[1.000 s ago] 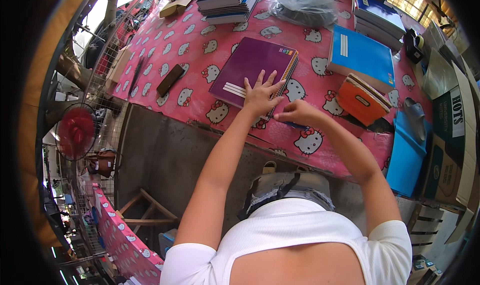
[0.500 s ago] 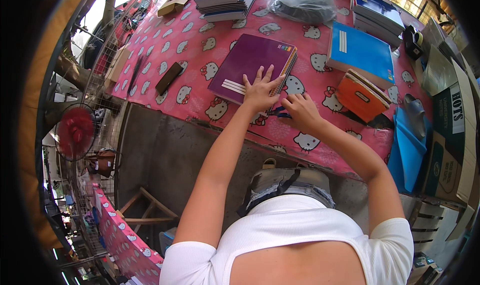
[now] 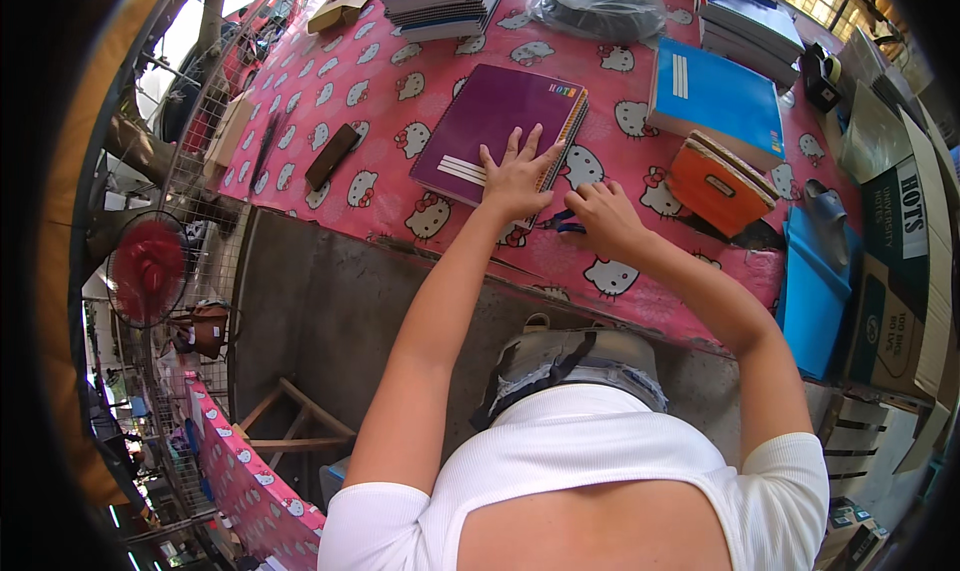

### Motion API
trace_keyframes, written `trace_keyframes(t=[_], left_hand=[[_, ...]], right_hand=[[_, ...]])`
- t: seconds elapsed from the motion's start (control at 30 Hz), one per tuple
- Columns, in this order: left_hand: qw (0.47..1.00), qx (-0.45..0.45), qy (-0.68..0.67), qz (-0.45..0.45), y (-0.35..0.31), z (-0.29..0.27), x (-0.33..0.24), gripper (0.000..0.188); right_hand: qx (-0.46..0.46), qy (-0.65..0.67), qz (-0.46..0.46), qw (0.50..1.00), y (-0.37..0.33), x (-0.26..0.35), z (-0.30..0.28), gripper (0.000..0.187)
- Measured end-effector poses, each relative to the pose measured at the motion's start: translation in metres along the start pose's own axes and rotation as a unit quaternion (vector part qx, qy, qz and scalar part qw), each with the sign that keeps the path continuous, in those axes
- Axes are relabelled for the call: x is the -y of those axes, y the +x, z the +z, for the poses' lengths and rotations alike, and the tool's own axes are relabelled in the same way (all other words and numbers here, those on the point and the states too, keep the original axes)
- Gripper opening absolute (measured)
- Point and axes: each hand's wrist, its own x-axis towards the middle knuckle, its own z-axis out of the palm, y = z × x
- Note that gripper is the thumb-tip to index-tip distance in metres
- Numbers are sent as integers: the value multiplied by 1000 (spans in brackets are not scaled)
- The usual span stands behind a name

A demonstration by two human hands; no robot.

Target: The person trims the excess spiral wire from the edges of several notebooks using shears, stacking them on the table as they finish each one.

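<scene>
A purple spiral notebook [image 3: 487, 121] lies at a slant on the pink table, its coil along the right edge. My left hand [image 3: 517, 186] rests flat on its lower right part, fingers spread, the thumb side near the coil. Beside the notebook's near right corner, my right hand [image 3: 607, 219] is closed around small pliers with dark blue handles [image 3: 570, 227]. Their jaws point at the lower end of the coil; my left hand partly covers that spot, so I cannot tell whether they touch the wire.
A blue notebook stack [image 3: 720, 96] and an orange wallet-like case [image 3: 722, 183] sit to the right. Farther back are notebook piles [image 3: 440, 1] and a plastic bag [image 3: 598, 11]. A dark phone-like slab [image 3: 332, 157] lies left, a cardboard box [image 3: 890, 311] stands far right.
The whole view has shifted slightly. Both hands keep nearly the same places against the notebook, the left one still flat and the right one still on the pliers.
</scene>
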Motion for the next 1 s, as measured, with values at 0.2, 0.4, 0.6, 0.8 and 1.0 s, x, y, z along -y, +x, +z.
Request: trace_keyframes(t=[0.2, 0.4, 0.6, 0.8, 1.0], left_hand=[[1000, -3, -7, -1, -1, 3, 2, 83], [1000, -14, -15, 6, 1, 1, 1, 83], [1000, -14, -23, 4, -3, 4, 3, 84], [998, 49, 17, -17, 0, -14, -12, 97], [996, 68, 48, -37, -3, -11, -7, 106]], right_hand=[[131, 145, 118, 974, 13, 13, -3, 44], [150, 134, 121, 972, 21, 3, -8, 44], [124, 118, 112, 979, 15, 13, -4, 47], [335, 455, 383, 731, 33, -6, -18, 47], [126, 39, 94, 987, 12, 16, -6, 48]])
